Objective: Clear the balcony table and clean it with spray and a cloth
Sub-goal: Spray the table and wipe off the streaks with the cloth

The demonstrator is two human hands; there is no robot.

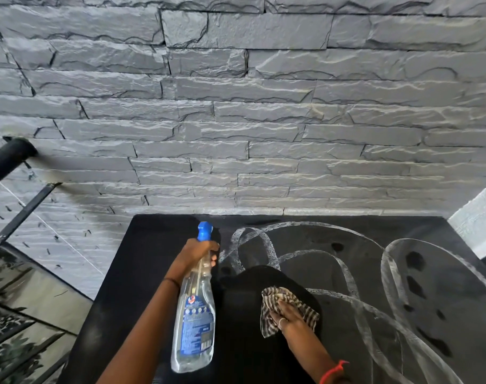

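Note:
The black balcony table (158, 259) stands against the stone wall, its right half marked with pale curved wipe streaks and dark wet spots. My left hand (197, 252) grips the neck of a clear spray bottle (194, 317) with a blue nozzle and blue label, held above the table's middle and pointing toward the wall. My right hand (287, 317) presses flat on a striped brown and white cloth (305, 309) lying on the tabletop, right of the bottle. A ring shows on one finger.
A grey stacked-stone wall (236, 106) rises right behind the table. A black metal railing (12, 159) with glass panels runs along the left side. A white wall corner (477, 214) stands at the table's far right.

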